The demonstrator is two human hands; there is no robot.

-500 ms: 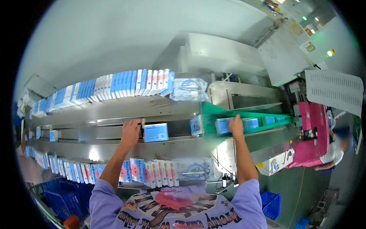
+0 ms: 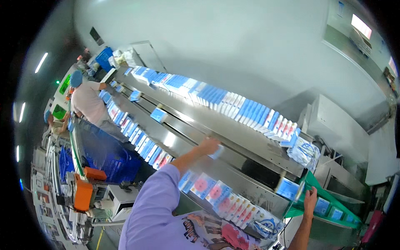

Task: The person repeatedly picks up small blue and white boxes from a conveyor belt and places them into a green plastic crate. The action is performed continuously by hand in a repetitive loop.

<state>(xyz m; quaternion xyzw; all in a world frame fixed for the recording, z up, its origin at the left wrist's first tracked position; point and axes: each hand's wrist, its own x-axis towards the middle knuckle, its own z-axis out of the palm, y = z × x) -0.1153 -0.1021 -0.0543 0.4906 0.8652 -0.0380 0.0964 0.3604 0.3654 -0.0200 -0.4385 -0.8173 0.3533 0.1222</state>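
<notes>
My left hand (image 2: 209,146) reaches over the long metal conveyor. Its fingers are blurred, and a small pale blue-and-white box (image 2: 216,152) lies right against them, partly covered; whether they grip it cannot be made out. On the right, my right hand (image 2: 310,201) is at the mouth of a green chute (image 2: 307,181), its fingers extended and nothing visible in them. Just left of that hand, a blue-and-white box (image 2: 287,188) sits on the belt. Inside the chute, more blue boxes (image 2: 321,206) stand in a row.
Rows of upright boxes line the far ledge (image 2: 225,102) and the near ledge (image 2: 141,143). Clear bags (image 2: 304,151) lie at the far row's end. A co-worker in a blue cap (image 2: 89,100) stands at the left, near blue crates (image 2: 114,160) and an orange machine part (image 2: 82,193).
The view has swung to the left, bringing the co-worker and crates into sight. My left hand now overlaps the box that lay beside it. My right hand remains by the green chute.
</notes>
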